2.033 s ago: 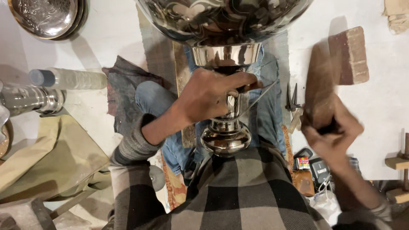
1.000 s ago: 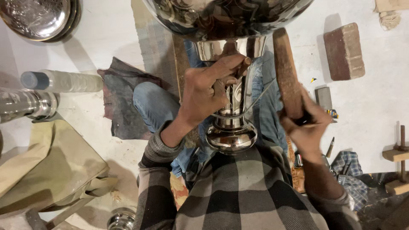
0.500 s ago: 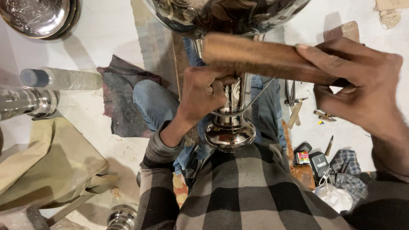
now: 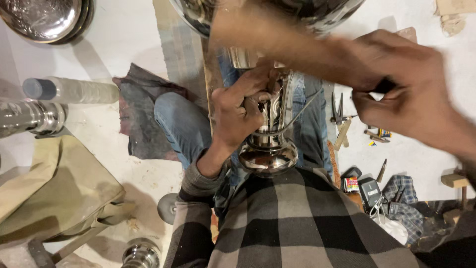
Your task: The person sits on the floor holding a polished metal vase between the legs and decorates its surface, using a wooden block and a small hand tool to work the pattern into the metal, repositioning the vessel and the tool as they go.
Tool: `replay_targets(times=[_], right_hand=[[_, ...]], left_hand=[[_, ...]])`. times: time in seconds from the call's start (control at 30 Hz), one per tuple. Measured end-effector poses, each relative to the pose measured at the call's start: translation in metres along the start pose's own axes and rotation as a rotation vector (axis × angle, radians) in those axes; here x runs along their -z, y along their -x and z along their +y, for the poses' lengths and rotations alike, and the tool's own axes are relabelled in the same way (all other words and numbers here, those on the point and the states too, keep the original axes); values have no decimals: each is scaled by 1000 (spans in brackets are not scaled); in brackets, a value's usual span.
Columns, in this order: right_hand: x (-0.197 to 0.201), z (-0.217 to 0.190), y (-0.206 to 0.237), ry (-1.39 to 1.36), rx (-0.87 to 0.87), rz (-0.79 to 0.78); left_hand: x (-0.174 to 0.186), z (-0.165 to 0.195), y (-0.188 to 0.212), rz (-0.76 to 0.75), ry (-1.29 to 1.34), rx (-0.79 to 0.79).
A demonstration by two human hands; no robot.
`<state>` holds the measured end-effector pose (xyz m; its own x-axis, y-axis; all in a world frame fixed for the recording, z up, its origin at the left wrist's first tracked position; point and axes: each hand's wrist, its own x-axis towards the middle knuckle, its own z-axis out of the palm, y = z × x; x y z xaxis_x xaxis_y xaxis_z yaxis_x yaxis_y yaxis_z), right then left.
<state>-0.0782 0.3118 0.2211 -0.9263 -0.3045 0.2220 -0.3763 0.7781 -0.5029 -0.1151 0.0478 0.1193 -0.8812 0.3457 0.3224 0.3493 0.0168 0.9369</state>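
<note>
Gripping the stem of a polished metal goblet [image 4: 270,144] whose bowl is cut off above, left hand [image 4: 238,111] closed; right hand [image 4: 406,94] clenched on a motion-blurred wooden mallet [image 4: 277,39].

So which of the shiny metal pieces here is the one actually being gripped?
The tall polished metal goblet-shaped vessel between the knees: the left hand wraps its stem. The round embossed metal bowl top left and the metal cylinder at the left edge lie untouched.
</note>
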Motion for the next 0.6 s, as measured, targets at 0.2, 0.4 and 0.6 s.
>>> replay_targets(times=[0.2,0.4,0.6], right_hand=[[34,-29,-35,117,-97,-309],[34,-38,-54,380,90,-438],[31,-48,-61,626,38,-542]], left_hand=[[-19,-11,18,242,12,-42],[-28,-22,27,403,-81,-44],[-24,-16,24,379,2,-42]])
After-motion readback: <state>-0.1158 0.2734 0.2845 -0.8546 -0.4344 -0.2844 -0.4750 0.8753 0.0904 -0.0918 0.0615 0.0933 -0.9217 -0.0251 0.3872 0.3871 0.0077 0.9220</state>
